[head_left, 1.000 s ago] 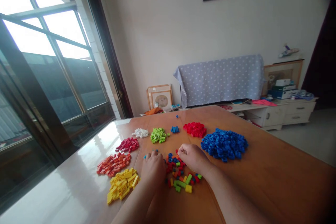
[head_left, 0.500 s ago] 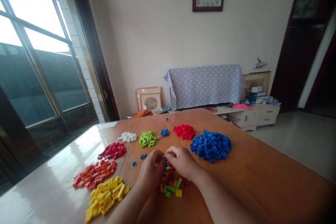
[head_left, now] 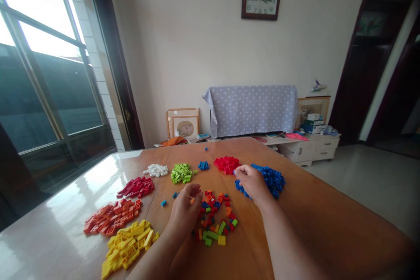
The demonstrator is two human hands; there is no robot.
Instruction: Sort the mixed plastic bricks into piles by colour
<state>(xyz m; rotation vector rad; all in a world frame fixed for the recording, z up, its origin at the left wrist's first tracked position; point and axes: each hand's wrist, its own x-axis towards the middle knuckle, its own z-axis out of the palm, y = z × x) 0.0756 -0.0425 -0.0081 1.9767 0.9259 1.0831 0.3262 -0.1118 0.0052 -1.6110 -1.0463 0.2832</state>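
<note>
My left hand (head_left: 186, 210) curls at the left edge of a mixed pile of toy building bricks (head_left: 212, 221), with an orange brick (head_left: 192, 200) showing between thumb and fingers. Red, orange, green, yellow and blue pieces lie mixed in that pile. My right hand (head_left: 252, 183) hovers over the near left side of the big blue brick heap (head_left: 274, 179), partly covering it. A small blue brick (head_left: 234, 172) shows at its pinched fingertips, close to the bright red brick heap (head_left: 226, 164).
Sorted heaps of yellow (head_left: 129, 247), orange (head_left: 113, 217), dark red (head_left: 136, 187), white (head_left: 156, 170) and lime green bricks (head_left: 182, 173) stand along the left of the wooden table (head_left: 311, 227). A few blue bricks (head_left: 203, 165) sit behind; a stray blue brick (head_left: 163, 203) lies left.
My right hand has left my left hand and moved right to the blue heap, with a small blue brick at its fingertips. More of the mixed pile is uncovered. The view has shifted slightly.
</note>
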